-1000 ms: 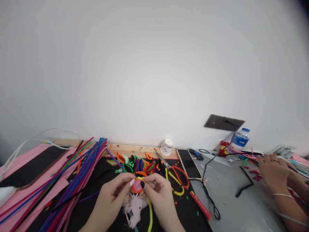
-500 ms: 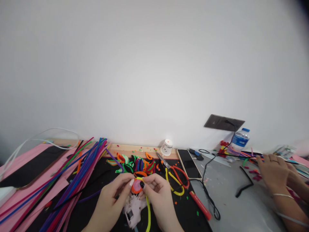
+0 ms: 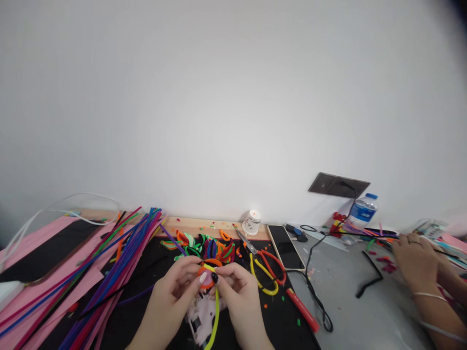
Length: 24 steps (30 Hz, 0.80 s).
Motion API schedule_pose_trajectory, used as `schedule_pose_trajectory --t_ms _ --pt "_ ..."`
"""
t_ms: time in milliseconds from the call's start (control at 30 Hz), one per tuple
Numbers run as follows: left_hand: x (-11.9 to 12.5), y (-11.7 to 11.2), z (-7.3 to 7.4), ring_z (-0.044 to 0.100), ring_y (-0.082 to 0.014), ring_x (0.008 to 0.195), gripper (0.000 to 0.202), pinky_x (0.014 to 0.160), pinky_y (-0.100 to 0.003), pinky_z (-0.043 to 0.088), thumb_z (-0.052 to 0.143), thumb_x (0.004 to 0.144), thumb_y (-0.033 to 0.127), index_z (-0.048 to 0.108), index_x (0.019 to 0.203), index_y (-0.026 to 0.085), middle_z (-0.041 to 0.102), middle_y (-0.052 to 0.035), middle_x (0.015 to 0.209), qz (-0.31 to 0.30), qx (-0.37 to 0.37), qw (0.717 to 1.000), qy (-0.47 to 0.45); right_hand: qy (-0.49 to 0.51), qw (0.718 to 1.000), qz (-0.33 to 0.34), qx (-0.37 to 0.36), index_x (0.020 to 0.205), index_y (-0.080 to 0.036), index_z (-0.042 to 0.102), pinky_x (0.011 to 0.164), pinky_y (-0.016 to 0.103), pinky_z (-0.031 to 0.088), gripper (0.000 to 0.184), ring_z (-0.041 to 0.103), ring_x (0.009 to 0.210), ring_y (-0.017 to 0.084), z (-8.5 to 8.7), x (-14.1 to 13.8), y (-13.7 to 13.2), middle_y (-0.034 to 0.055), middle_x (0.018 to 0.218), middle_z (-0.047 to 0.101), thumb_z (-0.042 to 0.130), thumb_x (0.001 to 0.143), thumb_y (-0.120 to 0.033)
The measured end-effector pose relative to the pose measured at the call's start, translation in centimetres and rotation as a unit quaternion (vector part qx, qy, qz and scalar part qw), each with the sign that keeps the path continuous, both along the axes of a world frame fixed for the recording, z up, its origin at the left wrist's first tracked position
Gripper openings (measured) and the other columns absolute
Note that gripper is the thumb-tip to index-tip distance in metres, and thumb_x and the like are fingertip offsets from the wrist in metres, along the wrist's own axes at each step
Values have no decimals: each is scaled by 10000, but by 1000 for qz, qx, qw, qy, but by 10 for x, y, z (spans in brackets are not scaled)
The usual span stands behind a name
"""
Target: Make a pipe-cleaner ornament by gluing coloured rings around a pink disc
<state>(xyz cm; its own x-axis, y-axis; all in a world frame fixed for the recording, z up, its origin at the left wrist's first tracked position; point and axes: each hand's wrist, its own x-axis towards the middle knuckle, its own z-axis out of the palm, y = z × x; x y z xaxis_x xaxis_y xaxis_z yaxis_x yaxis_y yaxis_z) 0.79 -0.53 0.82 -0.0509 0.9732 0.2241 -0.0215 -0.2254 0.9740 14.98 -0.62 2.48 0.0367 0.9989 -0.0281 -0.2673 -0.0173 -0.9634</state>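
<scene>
Between them, my two hands pinch a small round orange and pink piece (image 3: 206, 279) that looks made of pipe cleaner. My left hand (image 3: 174, 294) grips its left edge with thumb and fingers. On the right edge, my right hand (image 3: 238, 296) pinches close to a yellow pipe cleaner (image 3: 216, 316), which hangs down from the piece. Under the hands lies a pale pink glue gun (image 3: 203, 316), partly hidden by them. Just beyond my fingers sits a pile of bent, colourful pipe-cleaner pieces (image 3: 211, 249).
Long pipe cleaners (image 3: 127, 262) lie in a bundle at left. Scissors (image 3: 268, 272), a phone (image 3: 286, 247), a red-handled tool (image 3: 302, 310) and a paper cup (image 3: 251, 222) are on the right. A black cable (image 3: 316, 296) crosses the table. A co-worker's hands (image 3: 418, 257) work near a bottle (image 3: 363, 210).
The yellow pipe cleaner's hanging end has swung left, and the round piece has turned and risen slightly in my fingers. The co-worker's hands have shifted slightly right.
</scene>
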Motion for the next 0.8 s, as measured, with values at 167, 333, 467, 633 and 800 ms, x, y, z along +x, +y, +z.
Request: schedule_pose_trajectory --t_ms 167,333,467,633,800 --pt "0 1 7 715 -190 605 263 548 -258 574 702 717 325 595 922 199 761 -21 732 7 -36 998 -44 -67 995 -17 65 686 -153 730 516 210 438 43 569 543 125 1 5 2 15 617 670 721 667 -191" --pt "1 4 9 706 -190 585 218 537 -261 565 718 687 335 639 828 190 766 -22 700 14 -69 995 -74 -3 1000 14 7 712 -149 691 492 201 452 128 566 503 112 0 6 4 -14 580 644 719 598 -96" --pt "0 5 10 712 -202 637 151 574 -266 567 708 685 315 688 752 182 767 -30 690 -6 -77 995 -67 33 999 37 -4 704 -149 646 462 201 467 161 563 466 101 1 4 4 -22 589 643 744 583 -109" --pt "0 4 9 716 -206 763 159 713 -286 567 707 695 252 686 836 181 764 -37 776 -61 -67 993 -80 23 999 29 -1 678 -144 614 466 175 448 174 556 457 84 1 5 6 -34 555 632 744 574 -93" --pt "2 1 -2 687 -177 678 437 626 -258 532 690 669 113 573 1081 202 724 3 752 -112 -81 990 -33 16 999 43 -9 671 -161 585 422 179 409 189 516 404 85 0 5 7 -62 497 588 739 574 -110"
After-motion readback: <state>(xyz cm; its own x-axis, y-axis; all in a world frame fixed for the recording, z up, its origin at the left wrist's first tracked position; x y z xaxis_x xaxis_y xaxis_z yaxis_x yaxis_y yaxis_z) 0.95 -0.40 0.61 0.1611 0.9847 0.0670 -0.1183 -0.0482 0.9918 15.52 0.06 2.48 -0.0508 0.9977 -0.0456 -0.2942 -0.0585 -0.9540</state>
